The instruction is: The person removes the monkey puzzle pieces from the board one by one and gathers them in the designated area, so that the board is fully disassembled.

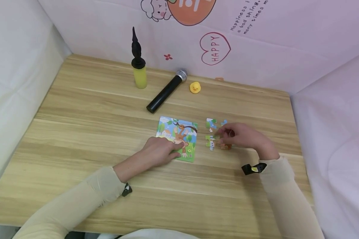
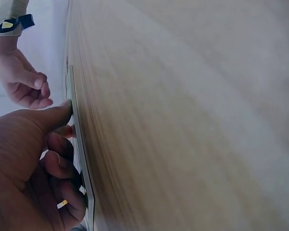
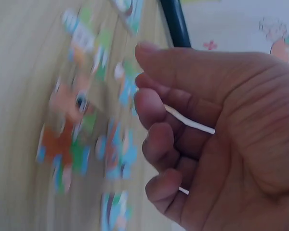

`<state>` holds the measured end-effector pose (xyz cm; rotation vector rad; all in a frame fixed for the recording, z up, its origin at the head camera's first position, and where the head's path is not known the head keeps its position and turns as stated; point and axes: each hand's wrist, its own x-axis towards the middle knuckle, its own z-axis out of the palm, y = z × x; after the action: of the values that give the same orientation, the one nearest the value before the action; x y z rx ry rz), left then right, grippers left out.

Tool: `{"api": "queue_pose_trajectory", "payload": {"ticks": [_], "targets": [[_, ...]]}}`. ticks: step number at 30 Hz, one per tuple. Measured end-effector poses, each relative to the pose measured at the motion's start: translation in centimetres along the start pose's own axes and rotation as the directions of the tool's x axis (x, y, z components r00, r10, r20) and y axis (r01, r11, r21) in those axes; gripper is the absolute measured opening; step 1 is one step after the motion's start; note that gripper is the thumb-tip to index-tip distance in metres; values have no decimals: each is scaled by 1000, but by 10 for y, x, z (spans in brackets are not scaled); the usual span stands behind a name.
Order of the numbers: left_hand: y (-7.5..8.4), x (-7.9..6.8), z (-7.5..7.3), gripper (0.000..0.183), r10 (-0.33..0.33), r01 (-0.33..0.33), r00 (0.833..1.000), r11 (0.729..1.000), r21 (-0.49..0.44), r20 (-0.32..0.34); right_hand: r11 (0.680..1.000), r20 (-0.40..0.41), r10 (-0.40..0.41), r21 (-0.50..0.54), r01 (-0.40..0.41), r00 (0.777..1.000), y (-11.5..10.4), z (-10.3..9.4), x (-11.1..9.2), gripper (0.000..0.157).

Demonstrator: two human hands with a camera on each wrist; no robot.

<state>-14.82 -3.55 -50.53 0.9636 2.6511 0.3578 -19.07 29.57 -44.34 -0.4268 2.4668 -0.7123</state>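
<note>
In the head view, my left hand (image 1: 159,150) lies on the lower left of a picture puzzle board (image 1: 164,125) showing a monkey, its thumb and index finger reaching over the print. The left wrist view has the thumb (image 2: 58,117) resting on the board, the other fingers bent against it. Just right of the board, my right hand (image 1: 242,134) hovers over loose jigsaw pieces. Its fingers (image 3: 159,139) are loosely curled, and nothing shows between the fingertips. Near them lie a blue-green piece (image 1: 210,123), a green-edged piece (image 1: 210,141) and a brown piece (image 1: 225,146), partly hidden.
Behind the board lies a black microphone (image 1: 166,93) with a silver head. A small yellow rubber duck (image 1: 195,87) sits beside it. To the left stands a yellow hand pump (image 1: 140,74) with a black top. White printed cloth (image 1: 257,59) borders the wooden table (image 1: 92,132).
</note>
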Motion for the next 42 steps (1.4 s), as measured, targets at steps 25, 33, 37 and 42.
{"api": "queue_pose_trajectory", "payload": {"ticks": [25, 33, 37, 42], "targets": [[-2, 2, 2, 35, 12, -15, 998, 999, -50, -58, 936, 168, -331, -69, 346, 928, -63, 43, 79, 30], [-3, 2, 1, 32, 9, -14, 997, 998, -56, -80, 950, 184, -285, -76, 303, 941, -63, 44, 77, 32], [-3, 2, 1, 31, 12, -17, 997, 997, -70, -72, 947, 185, -293, -77, 311, 938, -63, 47, 76, 31], [-3, 4, 0, 31, 5, -9, 998, 997, -76, -63, 946, 170, -301, -73, 317, 938, -63, 47, 76, 30]]}}
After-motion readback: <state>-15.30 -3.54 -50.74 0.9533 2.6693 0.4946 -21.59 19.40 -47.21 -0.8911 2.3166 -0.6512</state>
